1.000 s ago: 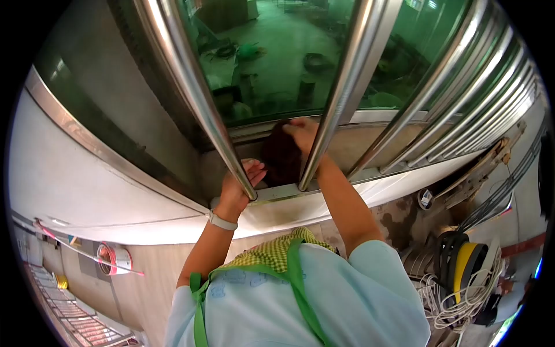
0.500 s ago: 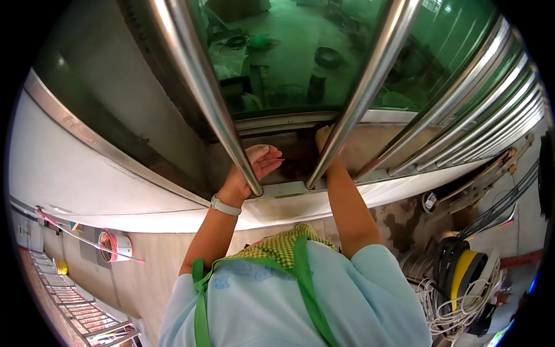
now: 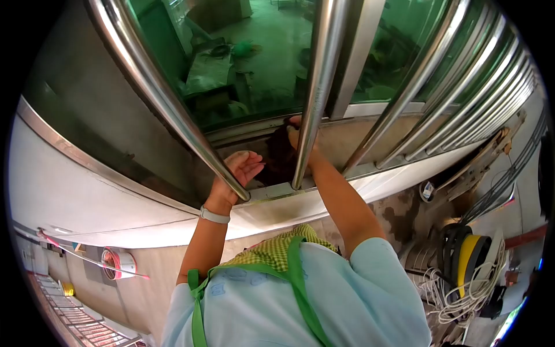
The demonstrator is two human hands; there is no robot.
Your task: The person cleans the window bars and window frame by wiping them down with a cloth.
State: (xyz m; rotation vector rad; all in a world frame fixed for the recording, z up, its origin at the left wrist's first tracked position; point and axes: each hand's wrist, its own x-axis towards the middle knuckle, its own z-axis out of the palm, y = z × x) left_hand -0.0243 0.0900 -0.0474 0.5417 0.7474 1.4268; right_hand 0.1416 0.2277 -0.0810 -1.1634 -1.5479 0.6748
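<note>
My left hand (image 3: 241, 169) reaches in beside a steel bar (image 3: 173, 115), palm turned up, fingers loosely stretched out and holding nothing. A pale band circles that wrist. Behind the neighbouring steel bar (image 3: 315, 92), my right hand (image 3: 295, 136) is partly hidden, its fingers closed on a dark brown rag (image 3: 278, 151). The rag lies bunched on the window ledge, close to the bottom of the window frame (image 3: 248, 128). The left fingertips are close to the rag's near edge; whether they touch it I cannot tell.
Several more steel bars (image 3: 399, 92) run off to the right in front of green-tinted glass (image 3: 272, 52). On the floor at left stands a white bucket (image 3: 124, 264) with a pink-ended pole across it. Coiled white cable (image 3: 451, 298) lies at lower right, near a black and yellow object (image 3: 469, 263).
The view has shifted, so the bars sit further left. My right hand has drawn nearer the left, and more of the brown rag shows. My left hand keeps its open pose.
</note>
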